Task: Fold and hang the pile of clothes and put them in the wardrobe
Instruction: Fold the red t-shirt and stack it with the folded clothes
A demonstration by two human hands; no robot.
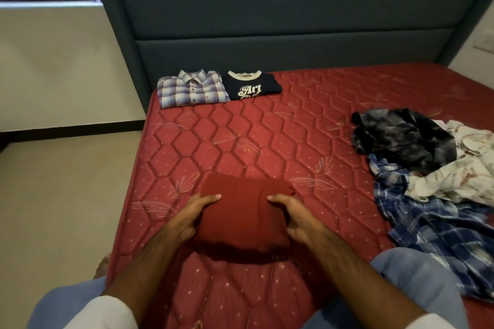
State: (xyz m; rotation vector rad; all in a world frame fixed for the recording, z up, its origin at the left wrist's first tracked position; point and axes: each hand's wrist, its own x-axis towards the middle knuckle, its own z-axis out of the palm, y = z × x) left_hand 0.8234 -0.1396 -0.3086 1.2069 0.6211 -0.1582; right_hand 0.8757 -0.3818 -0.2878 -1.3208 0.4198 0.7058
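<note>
A: Starting at the left, what does the left hand [193, 215] do?

B: It grips the left edge of the red garment [244, 212]. The thumb lies on top, pointing inward; the fingers curl under the fold.

A: And the garment itself?

B: It sits between the two hands, near the front of the mattress [307, 125]. The near edge looks lifted a little, with a shadow beneath; the far edge seems to rest on the quilting. I cannot tell if it is fully clear of the bed.

A: Which way does it run?

B: It is folded to a near-square block, slightly longer from the person towards the headboard [280, 16]. It is plain dark red, close in colour to the mattress, with a crumpled bit at the far right corner.

A: The right hand [296, 218]?

B: Same hold, mirrored: thumb on top, fingers wrapped under the right edge.

A: What else lies there?

B: At the far left, by the headboard, a folded check shirt [192, 88], touching a folded navy tee [252, 87] printed "Art". On the right, well apart from the hands, an unfolded pile [427, 168]: a dark mottled piece, a white patterned one, a blue plaid shirt.
</note>
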